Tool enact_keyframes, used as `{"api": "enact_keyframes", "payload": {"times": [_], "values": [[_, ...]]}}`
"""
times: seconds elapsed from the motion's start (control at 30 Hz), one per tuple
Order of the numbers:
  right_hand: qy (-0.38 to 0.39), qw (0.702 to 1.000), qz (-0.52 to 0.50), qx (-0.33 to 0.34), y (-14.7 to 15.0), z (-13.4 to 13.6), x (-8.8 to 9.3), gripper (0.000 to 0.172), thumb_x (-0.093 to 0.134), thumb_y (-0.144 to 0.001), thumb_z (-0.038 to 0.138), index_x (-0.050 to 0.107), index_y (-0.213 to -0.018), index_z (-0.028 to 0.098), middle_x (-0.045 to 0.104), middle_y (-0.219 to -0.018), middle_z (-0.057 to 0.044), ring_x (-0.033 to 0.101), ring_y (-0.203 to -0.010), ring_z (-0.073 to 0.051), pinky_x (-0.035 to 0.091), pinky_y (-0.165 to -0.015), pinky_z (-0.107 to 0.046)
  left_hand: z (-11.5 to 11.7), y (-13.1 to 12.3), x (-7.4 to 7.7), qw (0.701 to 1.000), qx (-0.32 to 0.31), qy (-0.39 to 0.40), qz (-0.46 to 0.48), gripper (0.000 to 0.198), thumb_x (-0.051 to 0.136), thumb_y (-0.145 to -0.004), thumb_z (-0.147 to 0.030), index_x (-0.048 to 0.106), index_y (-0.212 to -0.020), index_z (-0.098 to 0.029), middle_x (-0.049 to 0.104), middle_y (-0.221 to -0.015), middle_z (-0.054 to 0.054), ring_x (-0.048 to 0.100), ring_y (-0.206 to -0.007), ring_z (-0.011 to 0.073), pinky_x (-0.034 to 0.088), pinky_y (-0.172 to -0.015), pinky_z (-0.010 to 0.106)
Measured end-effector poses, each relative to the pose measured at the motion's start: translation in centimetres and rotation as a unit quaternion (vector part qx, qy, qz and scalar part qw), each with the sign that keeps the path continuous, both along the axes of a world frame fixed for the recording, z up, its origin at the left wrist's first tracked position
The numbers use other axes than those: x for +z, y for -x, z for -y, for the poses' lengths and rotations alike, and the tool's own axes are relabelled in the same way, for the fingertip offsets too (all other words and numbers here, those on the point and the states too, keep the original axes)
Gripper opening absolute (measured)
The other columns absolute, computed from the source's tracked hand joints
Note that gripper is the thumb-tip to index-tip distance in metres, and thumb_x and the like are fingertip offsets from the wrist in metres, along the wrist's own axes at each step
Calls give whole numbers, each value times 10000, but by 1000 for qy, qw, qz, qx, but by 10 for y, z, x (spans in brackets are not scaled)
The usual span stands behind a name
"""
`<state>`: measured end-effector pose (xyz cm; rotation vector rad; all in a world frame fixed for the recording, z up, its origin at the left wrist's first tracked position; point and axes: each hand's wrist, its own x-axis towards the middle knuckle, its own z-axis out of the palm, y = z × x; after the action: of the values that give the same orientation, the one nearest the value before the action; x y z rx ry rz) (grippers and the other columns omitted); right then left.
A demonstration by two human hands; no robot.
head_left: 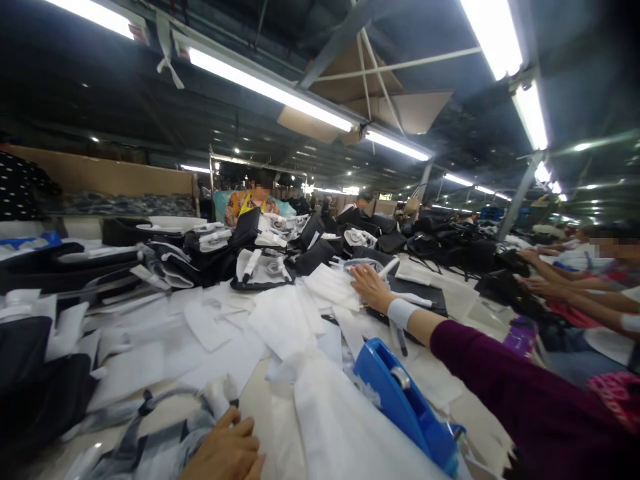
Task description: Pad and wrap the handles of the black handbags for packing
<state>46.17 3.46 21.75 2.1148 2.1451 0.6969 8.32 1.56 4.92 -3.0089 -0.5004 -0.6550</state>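
Observation:
My right hand (pixel 373 288), in a maroon sleeve with a white band at the wrist, reaches out over the table. Its fingers are stretched and lie at the edge of a stack of white foam sheets (pixel 330 283), beside a black bag (pixel 420 293) with a white-wrapped handle. My left hand (pixel 223 448) is low in the view, fingers bent against the right side of a grey and black bag (pixel 160 443) with straps. The fingertips are partly hidden. Between my hands lies a long piece of white wrapping (pixel 335 413), bunched near its middle.
A blue tape dispenser (pixel 405 407) stands below my right forearm. Loose white sheets (pixel 200 327) cover much of the table. Black bags (pixel 313 257) are piled across the back and left. A co-worker (pixel 250 203) is behind the pile; other people's arms (pixel 570 290) reach in from the right.

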Motion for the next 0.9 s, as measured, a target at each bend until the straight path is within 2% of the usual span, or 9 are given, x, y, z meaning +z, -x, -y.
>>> {"api": "enact_keyframes", "payload": {"times": [0.1,0.2,0.27,0.37,0.43,0.53,0.6,0.77,0.9], "values": [[-6,998,-41,-37,18,14,20,345,392,-884,69,556,-1187,71,526,-1315,-239,446,-1268,-325,339,-1047,-487,5,1,15,998,-1,53,-29,377,419,-915,-160,574,-574,-202,599,-578,-18,552,-621,160,352,-810,369],[65,973,-205,-87,57,38,3,397,475,-865,153,462,-1248,49,647,-1040,-192,620,-973,-279,485,-819,-380,4,3,28,994,0,81,-69,419,364,-956,-191,537,-575,-178,580,-593,-7,527,-619,149,354,-803,364],[167,900,-393,-92,89,66,-18,509,541,-867,271,398,-1314,73,657,-1000,-155,640,-876,-253,496,-725,-336,2,2,34,992,-21,90,-83,433,338,-971,-223,516,-579,-175,561,-587,-10,522,-634,143,345,-802,362],[275,774,-569,-48,133,113,-45,729,664,-795,493,368,-1395,202,627,-1158,-113,616,-1022,-262,490,-800,-342,-1,3,38,991,-34,101,-78,426,312,-972,-239,498,-593,-179,552,-599,-15,498,-642,134,337,-789,351],[271,715,-641,-56,150,133,-57,539,593,-848,525,509,-1290,229,628,-1167,-85,603,-1061,-250,482,-818,-335,-1,4,41,990,-42,115,-68,412,305,-967,-235,500,-607,-184,542,-599,-17,481,-643,133,333,-782,350],[252,666,-694,-106,156,135,-72,242,527,-911,372,641,-966,166,669,-941,-64,633,-860,-199,471,-700,-286,-1,7,46,985,-49,151,-63,399,295,-966,-221,517,-636,-186,546,-612,-11,482,-656,140,324,-790,365],[261,668,-685,-126,155,126,-85,146,600,-853,281,624,-858,137,658,-834,-49,611,-739,-168,434,-621,-253,0,8,50,981,-42,178,-59,387,295,-970,-216,518,-655,-184,560,-639,-6,496,-671,143,322,-806,376],[261,750,-603,-82,169,104,-120,191,685,-732,258,625,-865,135,662,-922,-72,604,-806,-196,411,-612,-248,3,8,58,975,-28,208,-67,361,294,-978,-211,517,-696,-182,571,-697,5,511,-714,152,318,-843,404],[268,750,-603,-49,194,93,-143,241,694,-670,276,647,-876,160,675,-935,-67,614,-821,-203,426,-627,-252,6,7,61,975,-19,215,-55,371,289,-977,-193,517,-685,-184,575,-693,8,508,-717,157,321,-830,406]]}}
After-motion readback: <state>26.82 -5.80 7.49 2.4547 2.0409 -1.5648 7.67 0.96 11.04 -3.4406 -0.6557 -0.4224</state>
